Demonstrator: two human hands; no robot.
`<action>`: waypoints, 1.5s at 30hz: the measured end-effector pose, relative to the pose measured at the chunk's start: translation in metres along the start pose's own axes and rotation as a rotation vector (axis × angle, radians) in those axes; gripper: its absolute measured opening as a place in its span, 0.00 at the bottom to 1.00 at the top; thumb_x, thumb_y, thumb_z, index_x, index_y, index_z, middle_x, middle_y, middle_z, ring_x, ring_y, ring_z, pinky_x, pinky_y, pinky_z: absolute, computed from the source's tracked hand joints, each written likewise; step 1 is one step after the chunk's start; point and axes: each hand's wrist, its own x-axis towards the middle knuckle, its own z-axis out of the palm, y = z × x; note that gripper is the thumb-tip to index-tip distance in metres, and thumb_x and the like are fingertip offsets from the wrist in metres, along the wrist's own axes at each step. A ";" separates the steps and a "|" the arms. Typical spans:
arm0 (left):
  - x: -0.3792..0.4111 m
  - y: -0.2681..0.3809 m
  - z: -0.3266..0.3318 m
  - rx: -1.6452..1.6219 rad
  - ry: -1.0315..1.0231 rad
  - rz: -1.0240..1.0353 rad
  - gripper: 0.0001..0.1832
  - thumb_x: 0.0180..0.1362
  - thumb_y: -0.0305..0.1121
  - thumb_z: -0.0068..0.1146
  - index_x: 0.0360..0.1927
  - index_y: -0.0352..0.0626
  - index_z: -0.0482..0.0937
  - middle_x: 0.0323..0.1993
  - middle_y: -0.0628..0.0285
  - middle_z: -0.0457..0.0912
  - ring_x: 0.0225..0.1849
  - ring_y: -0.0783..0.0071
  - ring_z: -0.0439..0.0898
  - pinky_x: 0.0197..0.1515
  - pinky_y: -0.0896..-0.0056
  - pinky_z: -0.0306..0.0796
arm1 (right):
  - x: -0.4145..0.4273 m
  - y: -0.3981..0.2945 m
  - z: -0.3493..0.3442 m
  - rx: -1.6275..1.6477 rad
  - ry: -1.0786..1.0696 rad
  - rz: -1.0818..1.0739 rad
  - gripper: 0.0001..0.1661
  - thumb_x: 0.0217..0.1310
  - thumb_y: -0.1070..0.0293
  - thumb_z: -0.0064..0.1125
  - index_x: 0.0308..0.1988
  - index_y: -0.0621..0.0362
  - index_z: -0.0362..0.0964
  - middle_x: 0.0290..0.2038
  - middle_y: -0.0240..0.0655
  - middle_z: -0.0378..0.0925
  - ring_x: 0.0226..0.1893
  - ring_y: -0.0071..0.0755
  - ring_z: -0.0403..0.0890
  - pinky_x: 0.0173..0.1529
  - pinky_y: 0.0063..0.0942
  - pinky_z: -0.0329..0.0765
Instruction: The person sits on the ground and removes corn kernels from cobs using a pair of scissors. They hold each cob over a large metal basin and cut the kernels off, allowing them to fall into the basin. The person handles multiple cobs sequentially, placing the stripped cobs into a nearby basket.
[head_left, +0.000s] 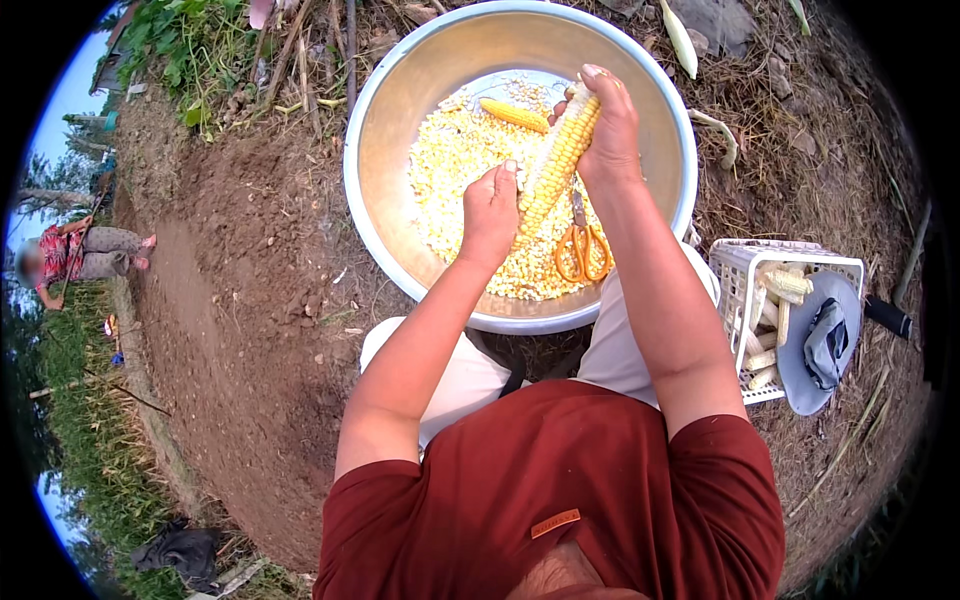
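My right hand (613, 131) grips the upper end of a large ear of corn (559, 169), tilted over a wide metal basin (386, 225). Part of the ear's upper left side is pale and stripped; rows of yellow kernels cover the rest. Against the ear's left side is my left hand (491, 214), fingers curled and thumb up; whether it grips anything is hidden. Loose corn kernels (450, 195) spread over the basin's bottom. A smaller yellow ear (515, 115) lies on them, left of my right hand. Orange-handled scissors (561, 259) rest below the large ear.
To the right stands a white plastic basket (784, 251) of bare corn cobs (763, 360), with a grey brimmed hat (795, 375) over its edge. A corn husk (680, 41) lies beyond the basin. At far left, a person (75, 251) holds a pole on bare soil (232, 300).
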 end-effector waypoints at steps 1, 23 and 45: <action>-0.001 0.003 0.000 -0.057 -0.024 -0.058 0.20 0.68 0.41 0.43 0.39 0.31 0.78 0.26 0.62 0.77 0.27 0.75 0.74 0.34 0.70 0.68 | 0.001 -0.001 0.000 0.003 0.010 0.009 0.16 0.55 0.62 0.58 0.40 0.57 0.64 0.27 0.37 0.70 0.23 0.32 0.75 0.28 0.33 0.76; -0.007 0.023 0.004 -0.141 -0.201 0.071 0.27 0.66 0.50 0.45 0.49 0.32 0.73 0.37 0.62 0.77 0.36 0.82 0.76 0.37 0.81 0.71 | 0.001 0.002 -0.005 0.007 0.017 0.095 0.17 0.53 0.64 0.59 0.42 0.55 0.65 0.27 0.37 0.70 0.22 0.33 0.75 0.27 0.34 0.77; 0.001 0.013 0.008 -0.011 0.036 0.124 0.25 0.69 0.44 0.38 0.38 0.30 0.79 0.22 0.56 0.79 0.27 0.77 0.73 0.33 0.69 0.69 | -0.033 0.025 0.013 -0.134 -0.048 0.028 0.22 0.48 0.71 0.65 0.43 0.59 0.66 0.31 0.33 0.74 0.25 0.22 0.74 0.29 0.22 0.73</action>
